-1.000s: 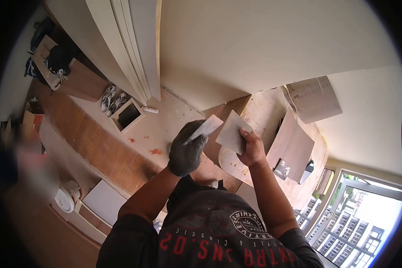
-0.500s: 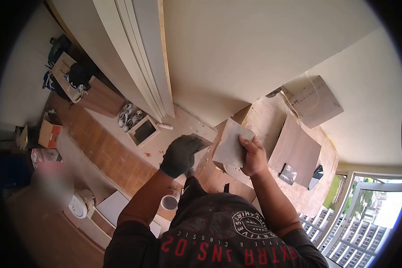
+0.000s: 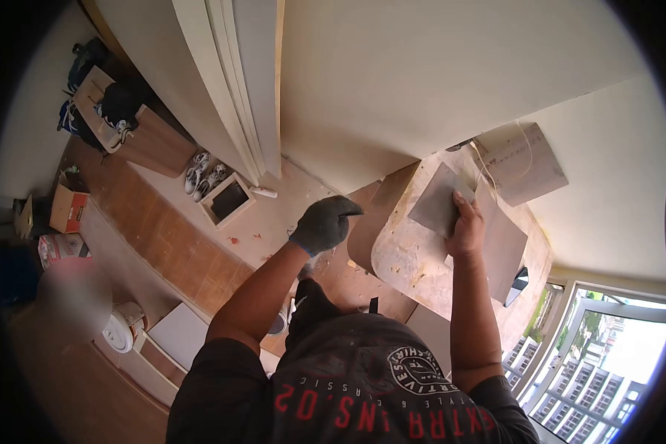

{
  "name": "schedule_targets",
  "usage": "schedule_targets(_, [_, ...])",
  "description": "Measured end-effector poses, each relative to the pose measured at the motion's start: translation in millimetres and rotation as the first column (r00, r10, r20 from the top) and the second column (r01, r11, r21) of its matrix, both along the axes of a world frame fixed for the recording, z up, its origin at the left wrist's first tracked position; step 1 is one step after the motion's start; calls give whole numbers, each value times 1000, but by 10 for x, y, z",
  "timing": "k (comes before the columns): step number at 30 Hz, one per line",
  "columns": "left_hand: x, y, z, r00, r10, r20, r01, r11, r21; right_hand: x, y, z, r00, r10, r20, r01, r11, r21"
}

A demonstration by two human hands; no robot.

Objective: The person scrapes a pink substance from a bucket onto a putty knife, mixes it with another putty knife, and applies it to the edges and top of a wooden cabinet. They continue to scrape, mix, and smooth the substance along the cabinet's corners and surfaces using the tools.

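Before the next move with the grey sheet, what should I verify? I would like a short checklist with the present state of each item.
1. Grip of right hand on grey sheet: ok, the fingers hold its upper edge.
2. Sheet lying flat on the board: cannot tell.
3. Gloved left hand apart from the sheet: ok.
4. Tool in the left hand: cannot tell, only a dark tip shows.
5. Board surface clean: not ok, flecks and stains on it.
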State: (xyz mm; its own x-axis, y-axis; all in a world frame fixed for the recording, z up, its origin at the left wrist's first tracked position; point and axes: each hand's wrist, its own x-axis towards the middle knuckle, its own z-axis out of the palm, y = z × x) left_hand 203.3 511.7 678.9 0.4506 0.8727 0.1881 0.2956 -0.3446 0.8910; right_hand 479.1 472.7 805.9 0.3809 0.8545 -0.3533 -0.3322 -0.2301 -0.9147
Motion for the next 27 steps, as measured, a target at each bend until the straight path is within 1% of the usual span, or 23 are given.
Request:
schedule_targets(1, [78, 75, -125, 1000, 8, 0, -7, 998, -64, 118, -46, -176, 997, -36, -75, 31, 998, -62])
schedule_targets(3, [271, 206, -404, 1000, 27, 1, -27, 981, -193, 319, -237, -716, 970, -118, -214, 77, 979, -190])
schedule_targets(4, [391, 259, -579, 1000, 10, -6, -11, 973, -232, 363, -338, -946, 963, -182, -199, 133, 962, -238])
schedule_targets(5, [491, 285, -698, 1000, -27, 10, 28, 980, -197, 390, -446, -1125, 952, -248, -181, 190, 939, -285])
schedule_targets(6, [570, 316, -747, 998, -66, 23, 68, 985, -158, 362, -517, -1217, 953, -269, -139, 218, 928, -302])
schedule_targets(7, [620, 332, -798, 994, -106, 32, 109, 987, -118, 392, -534, -1286, 959, -251, -132, 207, 937, -282])
schedule_targets(8, [639, 312, -852, 992, -110, 58, 118, 978, -171, 425, -564, -1355, 963, -236, -127, 197, 945, -262])
schedule_targets(9, [633, 249, -826, 990, -113, 83, 129, 965, -227, 446, -612, -1382, 967, -223, -121, 189, 951, -245])
schedule_targets(10, [624, 165, -810, 987, -117, 108, 143, 949, -280, 297, -550, -1201, 961, -264, -83, 237, 940, -247])
schedule_targets(13, [407, -265, -718, 983, -92, 161, 126, 969, -212, 199, -520, -1106, 957, -276, 84, 288, 916, -279])
schedule_targets(16, [82, -258, -644, 956, -230, 183, 263, 948, -182, 163, -511, -1110, 968, -252, -5, 246, 948, -201])
schedule_targets(17, [82, -223, -634, 967, -187, 174, 221, 954, -202, 162, -530, -1117, 968, -252, -1, 246, 945, -214])
schedule_targets(19, [192, 82, -576, 982, -106, 154, 140, 963, -231, 187, -513, -1128, 967, -256, 6, 251, 940, -231])
schedule_targets(20, [335, 211, -679, 987, -89, 132, 111, 980, -168, 181, -512, -1127, 967, -254, 9, 249, 940, -233])
schedule_targets(23, [646, 275, -718, 981, -126, 150, 153, 970, -189, 188, -537, -1110, 967, -252, 30, 252, 937, -243])
schedule_targets(24, [635, 219, -738, 978, -143, 153, 173, 962, -210, 194, -537, -1127, 966, -255, 39, 257, 935, -245])
schedule_targets(27, [403, -94, -709, 975, -173, 137, 196, 963, -185, 180, -524, -1147, 967, -239, 89, 253, 940, -227])
